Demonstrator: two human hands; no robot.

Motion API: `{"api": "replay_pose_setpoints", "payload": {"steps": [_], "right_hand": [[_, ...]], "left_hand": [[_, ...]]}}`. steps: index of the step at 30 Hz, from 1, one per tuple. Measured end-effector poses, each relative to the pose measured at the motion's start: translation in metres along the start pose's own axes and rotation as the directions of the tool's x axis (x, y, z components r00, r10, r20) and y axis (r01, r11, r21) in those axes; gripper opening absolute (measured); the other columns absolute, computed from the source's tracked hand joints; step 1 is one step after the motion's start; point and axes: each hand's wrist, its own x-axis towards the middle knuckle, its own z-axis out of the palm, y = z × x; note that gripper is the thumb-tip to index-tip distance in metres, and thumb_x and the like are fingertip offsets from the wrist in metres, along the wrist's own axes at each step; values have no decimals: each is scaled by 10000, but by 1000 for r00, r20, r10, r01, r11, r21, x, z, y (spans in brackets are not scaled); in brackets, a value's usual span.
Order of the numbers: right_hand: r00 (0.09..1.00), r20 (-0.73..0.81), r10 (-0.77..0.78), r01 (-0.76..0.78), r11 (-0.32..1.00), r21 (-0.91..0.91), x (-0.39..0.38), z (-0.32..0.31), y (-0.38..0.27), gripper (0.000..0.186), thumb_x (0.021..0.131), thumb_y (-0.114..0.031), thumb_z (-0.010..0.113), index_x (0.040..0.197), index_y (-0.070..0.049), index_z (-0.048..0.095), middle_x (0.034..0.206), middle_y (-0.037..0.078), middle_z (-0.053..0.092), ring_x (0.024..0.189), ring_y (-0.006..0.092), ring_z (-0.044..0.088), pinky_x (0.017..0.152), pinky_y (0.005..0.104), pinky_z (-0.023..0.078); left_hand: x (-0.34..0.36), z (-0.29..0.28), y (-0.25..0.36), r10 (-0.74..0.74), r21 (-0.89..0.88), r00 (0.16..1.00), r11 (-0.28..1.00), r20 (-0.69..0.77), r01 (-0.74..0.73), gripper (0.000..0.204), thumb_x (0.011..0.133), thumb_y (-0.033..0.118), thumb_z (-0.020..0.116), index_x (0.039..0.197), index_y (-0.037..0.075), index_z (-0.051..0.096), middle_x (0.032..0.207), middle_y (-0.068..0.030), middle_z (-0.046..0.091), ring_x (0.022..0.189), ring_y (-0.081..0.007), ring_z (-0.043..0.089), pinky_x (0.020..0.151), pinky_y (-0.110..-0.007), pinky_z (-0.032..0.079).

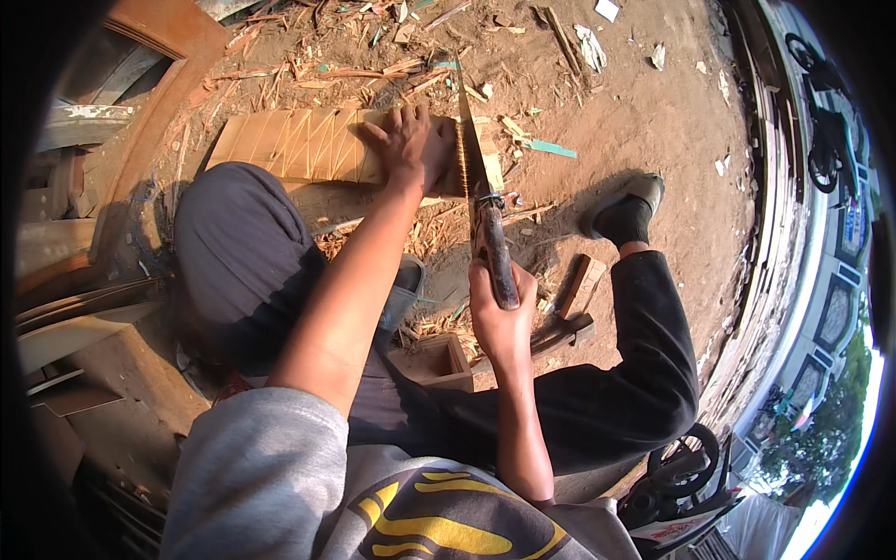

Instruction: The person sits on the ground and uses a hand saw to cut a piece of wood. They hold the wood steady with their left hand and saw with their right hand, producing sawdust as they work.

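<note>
A light brown wooden board lies across the ground in front of me, its face marked with a row of slanted lines. My left hand presses flat on the board toward its right end, fingers spread. In my right hand is the dark, worn handle of a handsaw, fingers wrapped round it. The long blade points away from me, its toothed edge to the left, and crosses near the board's right end. Whether the teeth touch the wood I cannot tell.
Wood chips and splinters litter the dirt. A green strip lies beyond the saw. Near my right leg are a wood block and a dark tool. A small wooden box sits between my legs; a wooden frame stands left.
</note>
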Motion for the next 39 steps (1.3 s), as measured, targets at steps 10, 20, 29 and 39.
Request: {"api": "replay_pose_setpoints", "payload": {"steps": [10,20,29,39], "right_hand": [[1000,15,-2,3,998,-57,-55,-25,6,172,852,-87,579,720,12,530,585,-13,447,560,44,401,494,253,350],[1000,-4,-28,28,994,-104,-76,-32,9,157,849,-88,588,742,26,568,567,9,479,563,45,411,497,259,362],[1000,-2,23,-23,999,-36,-13,-7,-7,224,861,-104,583,691,9,492,573,-7,430,551,49,385,488,269,333],[998,-55,4,-5,1000,-15,-6,-4,2,183,864,-106,584,727,8,543,584,-20,456,548,43,395,489,259,344]], "left_hand": [[-9,-52,8,-38,-203,997,978,65,51,422,935,389,467,1255,118,517,1242,-87,558,1272,-257,419,1000,-765,178],[-13,-61,15,-41,-261,997,964,72,58,478,935,471,432,1193,85,544,1228,-101,551,1230,-278,449,1023,-745,166],[1,-14,0,-45,-300,999,953,13,46,302,963,299,442,1194,127,533,1191,-81,559,1226,-260,457,1002,-749,224],[-1,-12,11,26,-183,998,983,60,-14,403,956,403,437,1227,115,517,1260,-90,535,1267,-272,421,1029,-740,162]]}}
